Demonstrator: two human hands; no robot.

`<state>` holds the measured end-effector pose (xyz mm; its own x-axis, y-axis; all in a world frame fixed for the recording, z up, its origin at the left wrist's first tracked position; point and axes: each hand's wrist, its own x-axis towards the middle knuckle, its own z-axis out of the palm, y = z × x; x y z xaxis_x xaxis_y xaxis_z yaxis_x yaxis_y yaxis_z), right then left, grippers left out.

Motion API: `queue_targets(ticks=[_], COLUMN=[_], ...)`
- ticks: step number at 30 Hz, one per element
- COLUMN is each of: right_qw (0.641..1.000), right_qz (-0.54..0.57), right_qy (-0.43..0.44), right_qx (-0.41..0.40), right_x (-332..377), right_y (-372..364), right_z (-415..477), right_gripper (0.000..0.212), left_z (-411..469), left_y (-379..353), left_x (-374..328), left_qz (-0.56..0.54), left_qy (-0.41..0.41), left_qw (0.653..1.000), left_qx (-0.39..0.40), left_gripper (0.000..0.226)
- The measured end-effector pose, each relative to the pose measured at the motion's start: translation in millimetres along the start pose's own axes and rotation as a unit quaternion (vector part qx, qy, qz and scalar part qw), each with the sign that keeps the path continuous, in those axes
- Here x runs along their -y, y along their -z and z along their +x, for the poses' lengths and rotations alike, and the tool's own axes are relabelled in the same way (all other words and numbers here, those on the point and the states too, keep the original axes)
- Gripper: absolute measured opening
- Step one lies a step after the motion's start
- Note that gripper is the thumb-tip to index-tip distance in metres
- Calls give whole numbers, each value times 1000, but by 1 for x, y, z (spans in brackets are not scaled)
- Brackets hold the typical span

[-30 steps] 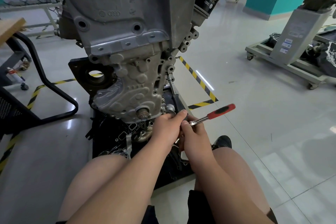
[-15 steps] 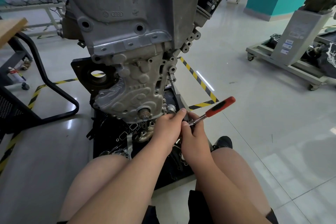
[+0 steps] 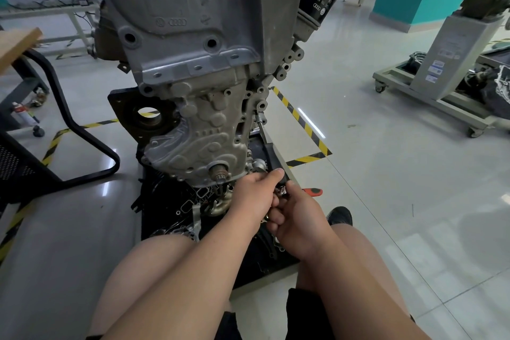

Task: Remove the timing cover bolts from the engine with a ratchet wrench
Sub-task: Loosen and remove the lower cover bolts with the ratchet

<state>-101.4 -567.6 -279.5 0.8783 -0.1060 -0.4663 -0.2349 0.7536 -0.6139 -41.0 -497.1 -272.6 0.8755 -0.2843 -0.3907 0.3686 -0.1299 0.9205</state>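
Engine point(image 3: 193, 22) stands upright on a black mat point(image 3: 154, 218) on the floor point(image 3: 372, 188). The timing cover point(image 3: 204, 130) faces the camera. Both hands work at the cover's lower right corner, near the mat's right edge. Right hand point(image 3: 299, 218) has its fingers point(image 3: 274, 219) curled round the ratchet wrench point(image 3: 313, 191), with only the red handle tip and a bit of the metal head showing. Left hand point(image 3: 255, 193) has its fingers curled at the wrench head, thumb up toward the cover. Bolt and socket are hidden under the hands.

Risks:
- A socket that isn't square on the bolt could slip and round the head.
- A slip could drive the knuckles into the casting.
- A freed bolt could drop into the loose parts on the mat.
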Motion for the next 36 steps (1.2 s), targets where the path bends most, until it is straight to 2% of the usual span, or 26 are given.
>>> queue_targets(ticks=[9,14,19,23,26,29,32,34,36], right_qw=[997,979,921,868,848,873,931,970,988], right_qz=[-59,-150,-307,-400,-432,-386,-288,-177,-104], right_qy=[36,111,187,255,270,264,179,130,95], right_qx=[-31,-77,-146,-143,-145,-136,-136,-101,-61], right_x=[-5,-7,-12,-17,-19,-18,-13,-9,-5], right_y=[3,3,1,0,0,1,1,1,1], right_z=[4,3,-2,-4,-4,-3,0,0,0], right_gripper=[38,26,21,30,30,26,16,19,28], left_z=[2,3,5,6,5,3,2,1,0], left_y=[0,-1,-1,-1,0,0,1,1,0], left_x=[1,2,2,2,3,1,0,0,1], left_qz=[8,10,6,-1,-3,-4,1,10,12], left_qy=[0,-25,-41,-40,-39,-36,-30,-25,-15], left_qw=[1000,1000,999,999,999,999,1000,1000,1000], left_qx=[-1,-6,-19,-15,-16,-14,-9,-5,4], left_gripper=[33,35,28,22,23,22,32,39,40])
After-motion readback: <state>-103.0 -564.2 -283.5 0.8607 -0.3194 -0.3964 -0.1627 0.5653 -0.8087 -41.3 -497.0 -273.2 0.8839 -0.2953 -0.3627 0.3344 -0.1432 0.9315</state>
